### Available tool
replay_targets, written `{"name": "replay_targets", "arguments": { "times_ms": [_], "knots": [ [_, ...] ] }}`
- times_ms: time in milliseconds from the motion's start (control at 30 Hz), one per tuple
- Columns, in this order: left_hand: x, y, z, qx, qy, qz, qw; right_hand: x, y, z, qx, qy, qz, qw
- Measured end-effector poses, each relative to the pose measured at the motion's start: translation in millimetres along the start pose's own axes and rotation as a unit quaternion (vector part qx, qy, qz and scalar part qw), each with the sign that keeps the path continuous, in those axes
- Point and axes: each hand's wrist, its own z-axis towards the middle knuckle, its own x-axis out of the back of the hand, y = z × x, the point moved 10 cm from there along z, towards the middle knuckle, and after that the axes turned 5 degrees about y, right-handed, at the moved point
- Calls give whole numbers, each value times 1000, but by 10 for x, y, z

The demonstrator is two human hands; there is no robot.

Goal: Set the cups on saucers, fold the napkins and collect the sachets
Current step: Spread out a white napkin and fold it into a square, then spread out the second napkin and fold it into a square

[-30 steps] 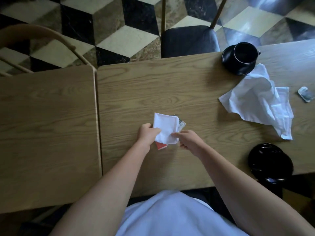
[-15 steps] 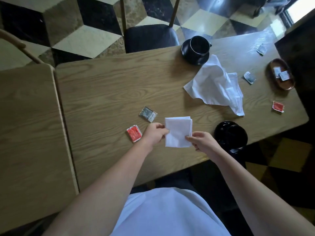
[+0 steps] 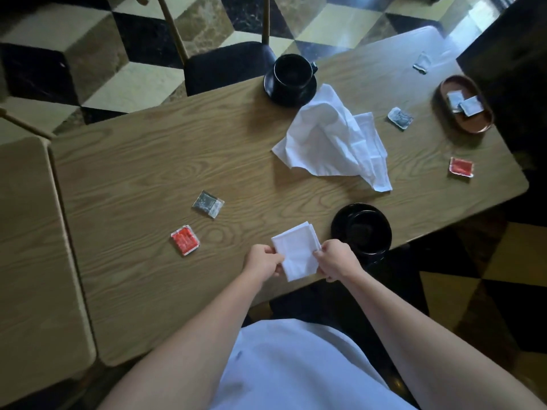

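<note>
wooden table [image 3: 142, 161] over chequered floor [image 3: 124, 54]

No text, label or number is legible; the sachets' print is blurred.

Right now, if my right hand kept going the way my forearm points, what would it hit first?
Your right hand heads up-left, so first the folded napkin it already pinches. Past that, probably bare table, then the grey sachet; depth is uncertain.

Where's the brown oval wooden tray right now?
In the head view, the brown oval wooden tray sits at the table's far right edge, holding two pale sachets, just right of a loose grey sachet.
</note>
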Motion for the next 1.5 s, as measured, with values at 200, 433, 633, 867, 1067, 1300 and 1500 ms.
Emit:
{"name": "replay_targets", "arguments": {
  "times_ms": [200,433,633,867,1067,1300,1500],
  "knots": [
    [-78,-178,135,47,42,-6,998,-107,31,73,40,11,-73,996],
    [47,393,38,5,81,197,977,33,1,14,11,-31,61,998],
    [-413,1567,250,-24,-9,-45,999,652,-343,470,-61,-66,441,893],
    [-853,1895,633,127,22,-283,950,805,-216,1054,-220,-36,691,687],
    [-847,1924,858,147,89,-416,893,840,-232,1291,-235,-18,741,629],
    [-918,2138,697,129,-51,-464,875,906,-252,1299,-237,-35,783,574],
    [-336,2475,210,12,-120,-579,806,1247,-725,1034,-149,-66,784,599]
  ]
}}
